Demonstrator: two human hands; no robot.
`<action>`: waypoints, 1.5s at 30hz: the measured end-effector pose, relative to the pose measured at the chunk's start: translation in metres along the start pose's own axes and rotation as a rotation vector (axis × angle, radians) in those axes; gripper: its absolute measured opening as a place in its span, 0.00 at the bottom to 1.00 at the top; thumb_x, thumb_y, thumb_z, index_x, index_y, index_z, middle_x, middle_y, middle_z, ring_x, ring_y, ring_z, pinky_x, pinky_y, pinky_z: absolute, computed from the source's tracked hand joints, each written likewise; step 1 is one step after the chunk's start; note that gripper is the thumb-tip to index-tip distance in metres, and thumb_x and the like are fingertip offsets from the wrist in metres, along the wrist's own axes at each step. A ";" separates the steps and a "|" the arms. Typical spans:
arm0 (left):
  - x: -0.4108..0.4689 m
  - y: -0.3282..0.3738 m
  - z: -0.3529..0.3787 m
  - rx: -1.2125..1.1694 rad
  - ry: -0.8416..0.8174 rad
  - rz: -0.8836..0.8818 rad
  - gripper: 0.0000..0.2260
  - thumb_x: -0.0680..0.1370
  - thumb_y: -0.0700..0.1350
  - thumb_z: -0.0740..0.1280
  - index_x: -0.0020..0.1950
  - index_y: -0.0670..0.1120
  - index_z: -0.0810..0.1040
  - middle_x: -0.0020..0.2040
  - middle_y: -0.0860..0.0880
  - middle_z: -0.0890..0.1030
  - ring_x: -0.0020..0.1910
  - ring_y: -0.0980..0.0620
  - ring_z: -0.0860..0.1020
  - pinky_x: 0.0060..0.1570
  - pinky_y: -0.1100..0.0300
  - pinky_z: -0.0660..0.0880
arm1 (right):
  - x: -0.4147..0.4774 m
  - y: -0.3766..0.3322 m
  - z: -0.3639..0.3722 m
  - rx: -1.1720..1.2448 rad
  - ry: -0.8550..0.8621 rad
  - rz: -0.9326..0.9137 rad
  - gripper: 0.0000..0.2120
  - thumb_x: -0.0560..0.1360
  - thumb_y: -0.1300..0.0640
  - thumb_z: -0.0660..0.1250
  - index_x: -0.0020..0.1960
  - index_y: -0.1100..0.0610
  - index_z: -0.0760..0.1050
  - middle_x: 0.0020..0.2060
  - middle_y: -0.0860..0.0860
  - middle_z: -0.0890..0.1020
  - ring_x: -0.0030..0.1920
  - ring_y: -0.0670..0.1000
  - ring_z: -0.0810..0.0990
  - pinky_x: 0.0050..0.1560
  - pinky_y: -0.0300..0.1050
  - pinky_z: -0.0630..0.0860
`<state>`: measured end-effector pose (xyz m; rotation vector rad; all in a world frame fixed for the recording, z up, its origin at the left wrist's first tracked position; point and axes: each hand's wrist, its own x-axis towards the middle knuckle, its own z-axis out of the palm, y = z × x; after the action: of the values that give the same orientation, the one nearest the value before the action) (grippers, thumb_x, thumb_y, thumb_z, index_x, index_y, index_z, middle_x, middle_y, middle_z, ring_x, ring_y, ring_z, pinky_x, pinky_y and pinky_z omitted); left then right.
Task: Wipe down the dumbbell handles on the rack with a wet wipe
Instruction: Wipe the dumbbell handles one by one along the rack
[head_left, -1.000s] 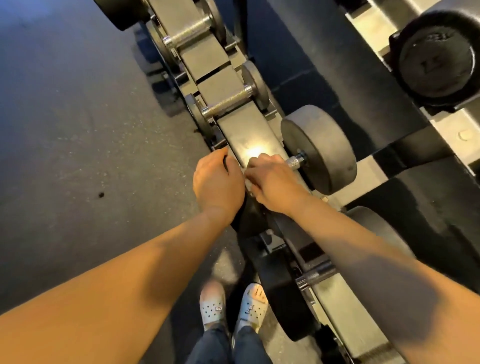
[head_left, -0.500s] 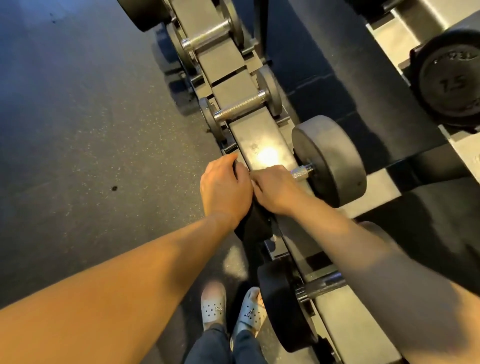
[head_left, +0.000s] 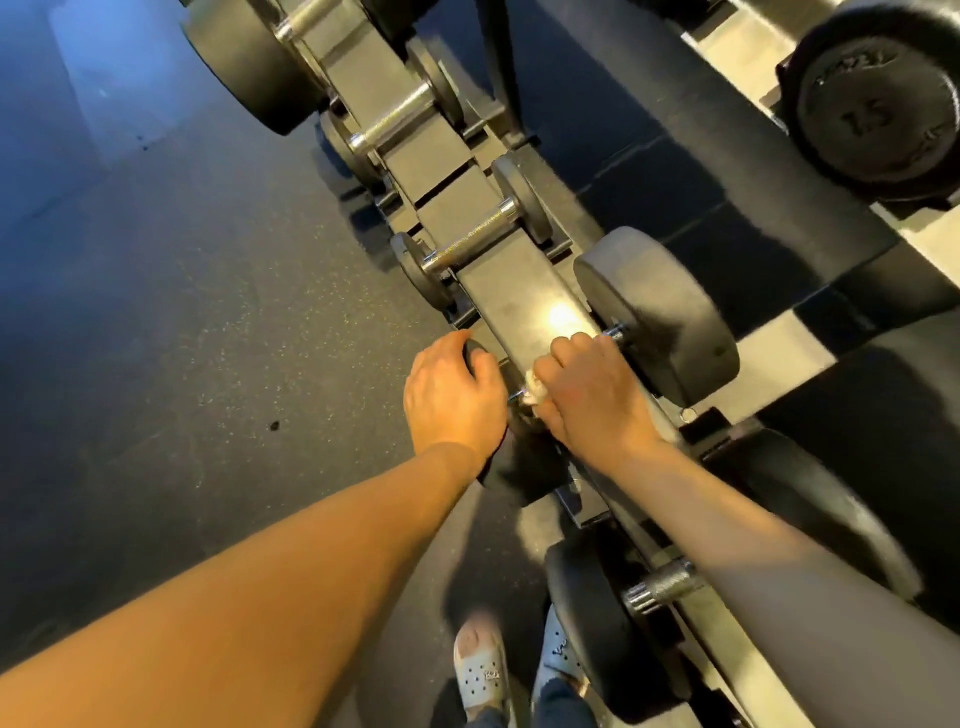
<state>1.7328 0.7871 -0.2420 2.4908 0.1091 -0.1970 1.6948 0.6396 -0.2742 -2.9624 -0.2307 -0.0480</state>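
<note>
A black dumbbell (head_left: 660, 312) lies across the grey rack (head_left: 509, 291) in the middle of the head view. My right hand (head_left: 592, 395) is curled round its metal handle, with a white wet wipe (head_left: 535, 392) bunched under the fingers. Only short bits of the handle show at either side of the hand. My left hand (head_left: 452, 400) grips the near weight head of the same dumbbell, which is mostly hidden beneath it.
Smaller dumbbells (head_left: 467, 244) with bare chrome handles sit further up the rack. A larger dumbbell (head_left: 660, 587) lies nearer, under my right forearm. A plate marked 15 (head_left: 872, 109) sits at the top right. Dark rubber floor (head_left: 182, 338) spreads to the left, and my feet (head_left: 483, 675) stand below.
My right hand has slid along the handle towards the far weight head, so the white wipe now shows at its near side. The view has shifted slightly; my left hand stays on the near head.
</note>
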 end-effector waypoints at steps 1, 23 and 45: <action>0.001 -0.002 0.001 0.001 -0.003 0.000 0.14 0.83 0.47 0.57 0.62 0.48 0.79 0.58 0.47 0.82 0.59 0.48 0.77 0.61 0.48 0.76 | -0.009 -0.007 0.002 0.142 0.041 0.142 0.08 0.73 0.55 0.73 0.50 0.55 0.77 0.43 0.52 0.78 0.44 0.53 0.76 0.45 0.48 0.72; 0.011 -0.012 0.009 -0.023 0.003 0.034 0.24 0.75 0.56 0.51 0.61 0.50 0.79 0.53 0.49 0.83 0.53 0.45 0.80 0.57 0.44 0.78 | -0.012 -0.046 0.029 0.672 0.223 0.715 0.03 0.73 0.61 0.70 0.46 0.60 0.80 0.36 0.55 0.81 0.42 0.58 0.80 0.44 0.53 0.79; 0.013 -0.013 0.013 -0.034 0.006 0.050 0.22 0.76 0.55 0.52 0.57 0.48 0.80 0.51 0.48 0.83 0.52 0.45 0.79 0.55 0.43 0.77 | -0.012 -0.050 0.048 1.601 0.341 1.369 0.11 0.73 0.70 0.69 0.38 0.56 0.80 0.34 0.54 0.83 0.35 0.51 0.81 0.37 0.41 0.78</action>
<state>1.7425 0.7904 -0.2620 2.4577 0.0521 -0.1649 1.6763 0.6945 -0.3137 -1.0302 1.1571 -0.1070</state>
